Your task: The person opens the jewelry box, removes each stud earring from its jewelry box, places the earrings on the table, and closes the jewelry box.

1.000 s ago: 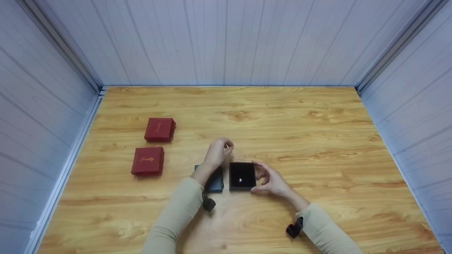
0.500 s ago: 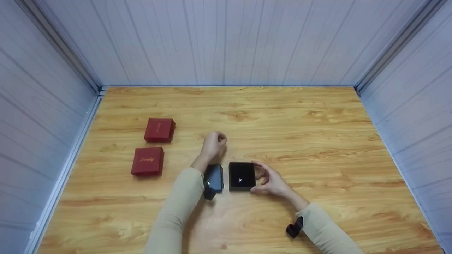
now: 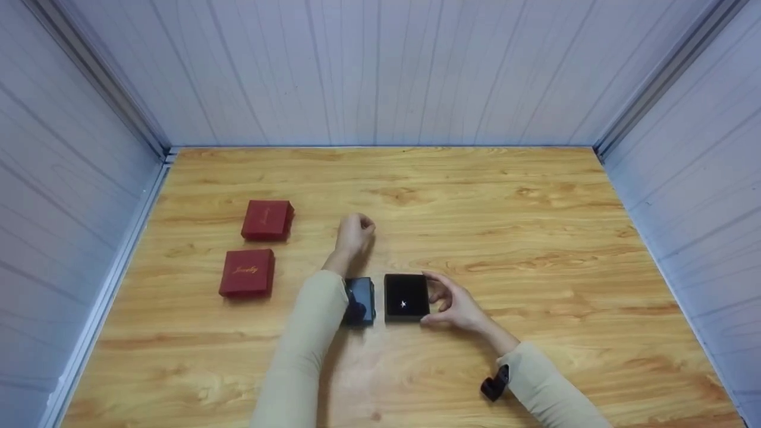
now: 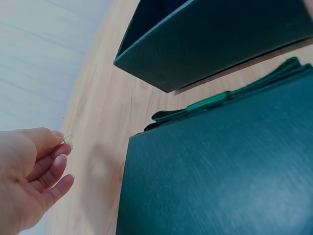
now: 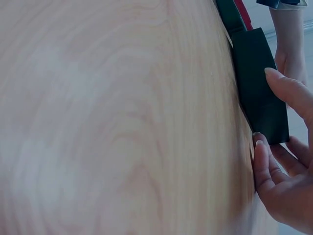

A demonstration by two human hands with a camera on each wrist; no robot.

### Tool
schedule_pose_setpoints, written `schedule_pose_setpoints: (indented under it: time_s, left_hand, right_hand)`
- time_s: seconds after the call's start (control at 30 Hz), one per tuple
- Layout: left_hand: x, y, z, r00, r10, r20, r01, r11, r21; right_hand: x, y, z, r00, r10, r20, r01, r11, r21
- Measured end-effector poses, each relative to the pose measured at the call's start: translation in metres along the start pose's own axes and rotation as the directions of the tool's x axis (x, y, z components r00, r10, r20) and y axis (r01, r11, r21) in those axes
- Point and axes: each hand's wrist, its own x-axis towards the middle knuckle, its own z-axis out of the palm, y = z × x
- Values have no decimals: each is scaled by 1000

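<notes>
In the head view my left hand [image 3: 354, 234] is beyond the dark green box lid [image 3: 363, 288], above the table. Its thumb and forefinger pinch a tiny, thin pin-like piece [image 4: 68, 137], seen in the left wrist view; its exact kind is too small to tell. My right hand [image 3: 459, 306] grips the right side of the open dark green jewelry box [image 3: 395, 286], thumb on the near side and fingers at the far corner. A small silvery star [image 3: 403, 304] shows on the box's black inside. On the lid's edge lies a green ribbon bow [image 4: 210, 104].
Two shut red jewelry boxes stand on the left of the wooden table [image 3: 505, 220]: one farther back [image 3: 267, 220], one nearer [image 3: 246, 272]. Pale panel walls [image 3: 380, 71] enclose the table at the back and both sides.
My left hand has moved away from the open box, farther back and a little left, uncovering more of the lid. My right hand and the open box have stayed in place.
</notes>
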Motion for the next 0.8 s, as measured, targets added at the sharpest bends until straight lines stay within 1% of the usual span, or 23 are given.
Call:
schedule_pose_setpoints:
  time_s: [0.17, 0.43, 0.8]
  left_hand:
    - [5, -3, 2, 1000, -1, -13, 1, 1000, -16]
    - [11, -8, 7, 1000, -18, -19, 17, 997, -72]
    - [17, -8, 8, 998, -65, -3, 65, 996, -65]
  right_hand:
    - [0, 1, 0, 1000, -10, 0, 10, 1000, -6]
    - [1, 1, 0, 1000, 9, 15, -9, 1000, 25]
    - [1, 2, 0, 1000, 25, 8, -25, 999, 29]
